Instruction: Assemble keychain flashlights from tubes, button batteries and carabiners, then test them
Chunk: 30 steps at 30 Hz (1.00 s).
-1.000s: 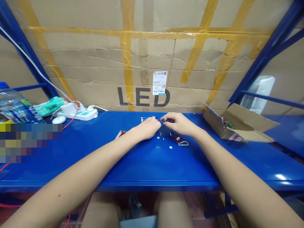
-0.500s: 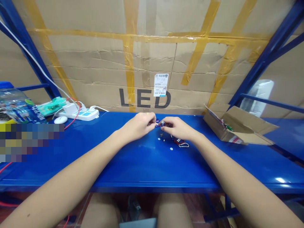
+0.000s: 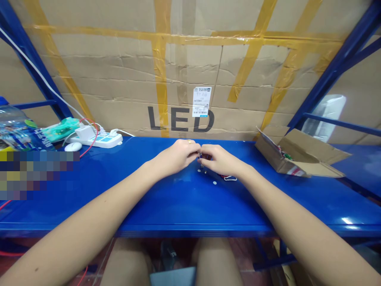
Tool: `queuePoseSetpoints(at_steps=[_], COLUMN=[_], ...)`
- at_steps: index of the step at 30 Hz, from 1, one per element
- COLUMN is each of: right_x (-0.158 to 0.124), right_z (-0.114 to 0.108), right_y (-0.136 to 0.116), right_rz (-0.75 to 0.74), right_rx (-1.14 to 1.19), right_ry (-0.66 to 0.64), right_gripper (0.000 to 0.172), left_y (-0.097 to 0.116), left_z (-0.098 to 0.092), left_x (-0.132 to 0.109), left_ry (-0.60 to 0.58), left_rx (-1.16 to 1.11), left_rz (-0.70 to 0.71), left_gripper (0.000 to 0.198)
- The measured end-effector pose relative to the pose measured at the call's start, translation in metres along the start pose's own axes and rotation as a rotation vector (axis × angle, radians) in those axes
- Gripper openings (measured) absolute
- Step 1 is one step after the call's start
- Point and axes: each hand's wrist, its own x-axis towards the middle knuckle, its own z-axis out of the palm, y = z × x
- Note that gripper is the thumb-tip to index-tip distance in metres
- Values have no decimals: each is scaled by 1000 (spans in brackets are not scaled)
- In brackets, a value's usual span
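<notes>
My left hand and my right hand meet over the middle of the blue table, fingertips touching or nearly so. A small dark cylinder with a silvery end is pinched by my right hand, mostly hidden by fingers. The left fingers are closed at its top; whatever they hold is too small to make out. Under and beside my right wrist lies a silver carabiner with red parts partly covered. Small white discs and a tiny metal piece lie just in front of the hands.
An open cardboard box with small colourful items stands right. At left are a white power strip with plugs and cables, a white mouse-like object and a large bottle. A big taped carton walls off the back.
My left hand has moved right until its fingertips meet the right hand at the small cylinder. The gap between the hands has closed. The view has tilted slightly.
</notes>
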Motion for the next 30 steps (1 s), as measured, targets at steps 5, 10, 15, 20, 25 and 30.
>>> queuePoseSetpoints(at_steps=[5,10,15,20,25,30], right_x=[0,0,0,-2,-2,-2], right_z=[0,1,-5,-17,-17,-14], right_y=[0,1,10,15,14,15], right_rz=[30,76,159,213,207,165], right_rx=[-19,36,23,-6,-32,-5], right_ry=[25,27,58,112,105,81], right_gripper=[8,9,14,15,16,17], left_y=[-3,-5,2,20,18,11], left_z=[2,1,4,25,47,43], left_x=[0,0,-1,-3,-4,-5], left_ry=[32,14,37,-223,-309,-338], left_rx=[21,56,127,165,118,68], left_rz=[47,46,-55,-44,-2,7], left_gripper=[23,24,22,21,24,22])
